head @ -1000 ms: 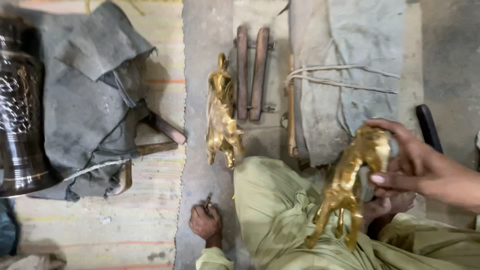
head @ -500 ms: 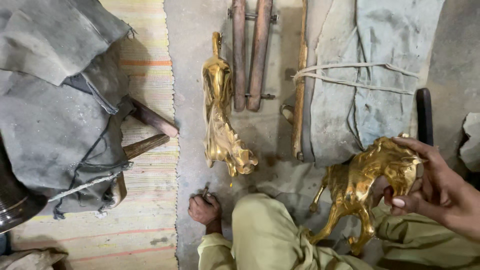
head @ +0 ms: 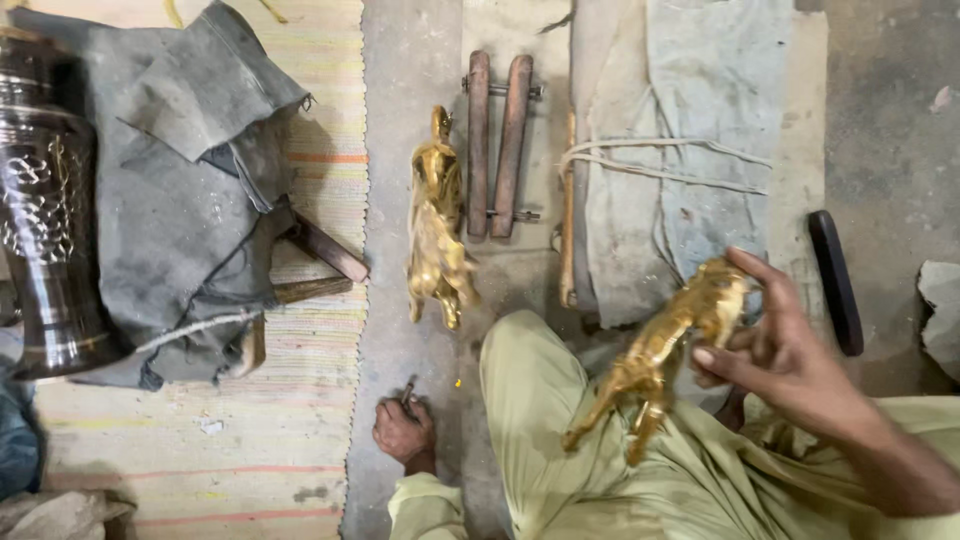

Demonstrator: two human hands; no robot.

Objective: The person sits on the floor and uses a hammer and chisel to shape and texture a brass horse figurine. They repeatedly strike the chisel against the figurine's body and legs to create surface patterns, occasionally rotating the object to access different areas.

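Observation:
My right hand (head: 790,350) grips a golden brass animal figure (head: 660,350) by its head end and holds it tilted above my lap, legs pointing down. My left hand (head: 404,435) rests low on the grey floor strip, closed as a fist around a small metal tool (head: 408,390) that pokes out of it. A second golden brass figure (head: 437,225) lies on the floor above my left hand, beside a pair of wooden bars (head: 495,145). My pale green clothing fills the bottom of the view.
A dark engraved metal vase (head: 45,215) lies at the far left on a striped mat (head: 320,120), beside a grey cloth bundle (head: 180,190). A grey sack tied with cord (head: 690,150) lies upper right. A black handle (head: 835,280) lies at the right.
The brass figure in my right hand has swung to a steeper tilt and shifted left over my lap. The view has moved, bringing the vase back in at the left. My left hand stays put.

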